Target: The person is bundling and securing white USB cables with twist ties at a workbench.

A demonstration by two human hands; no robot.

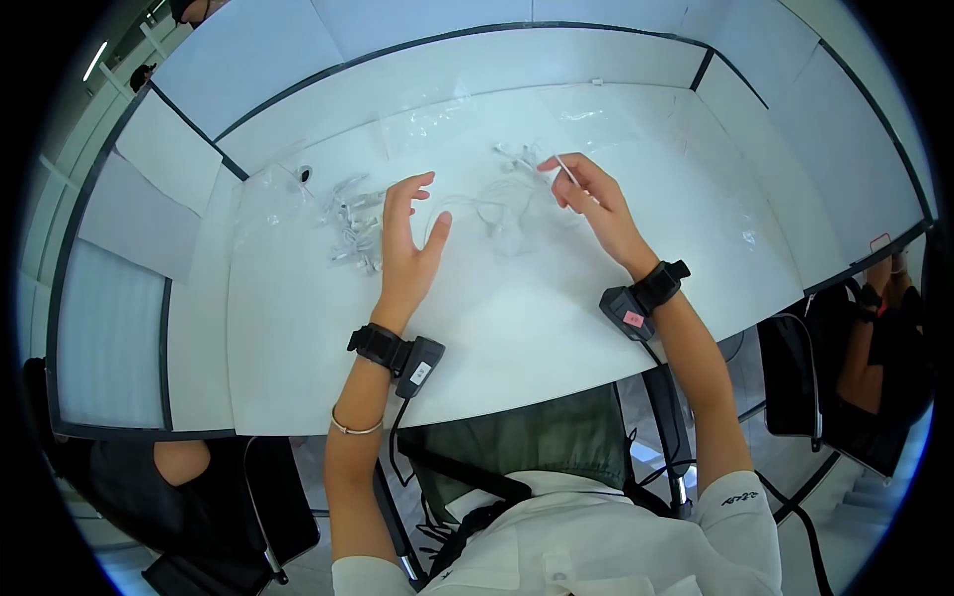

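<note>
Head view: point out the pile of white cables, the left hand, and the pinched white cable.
pile of white cables (353, 226): head view, middle of heap.
left hand (405, 248): head view, middle of the hand.
white cable (563, 169): head view, part pinched by right hand (596, 204).

A thin white cable (564, 171) was pinched between the fingertips of the right hand (594, 204). Its short visible stretch was raised off the table and slanted up to the left. A loose loop of white cable (467, 209) lay flat between the two hands; whether it joined the held piece could not be determined. A heap of white cables (353, 230), tangled and partly in clear wrapping, lay just beside the left hand (407, 248), which was spread open and gripped none of them. A smaller cluster of white pieces (517, 156) lay just beyond the held cable.
</note>
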